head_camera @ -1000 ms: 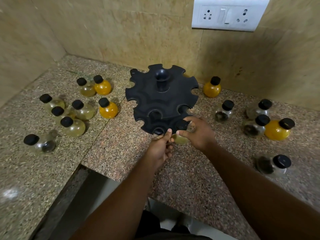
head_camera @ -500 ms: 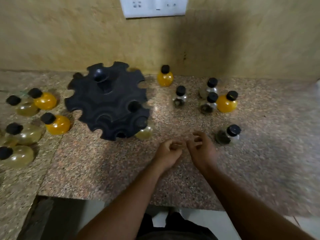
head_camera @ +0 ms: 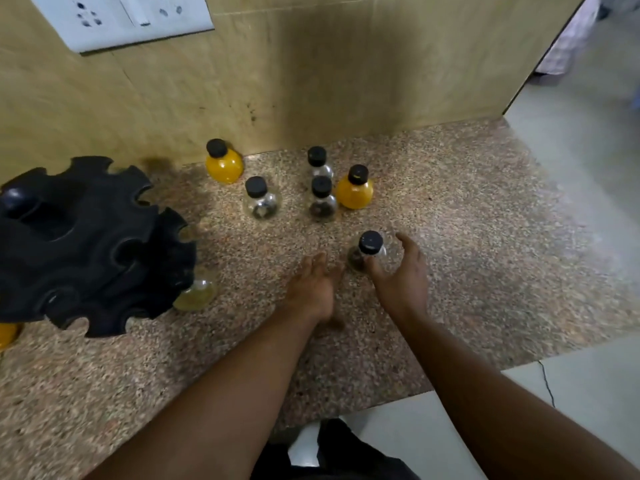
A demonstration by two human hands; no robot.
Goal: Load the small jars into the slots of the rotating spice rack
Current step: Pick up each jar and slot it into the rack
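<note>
Left grip [head_camera: 313,289] flat — right grip [head_camera: 401,275] cupped

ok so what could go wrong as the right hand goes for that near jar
The right hand is cupped round the near jar, not closed on it: a nudge could tip it. The dark jar and yellow jar just behind stand close together, so an overshoot might knock them.

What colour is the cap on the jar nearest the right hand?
Black; the cap shows best in the head view.
</note>
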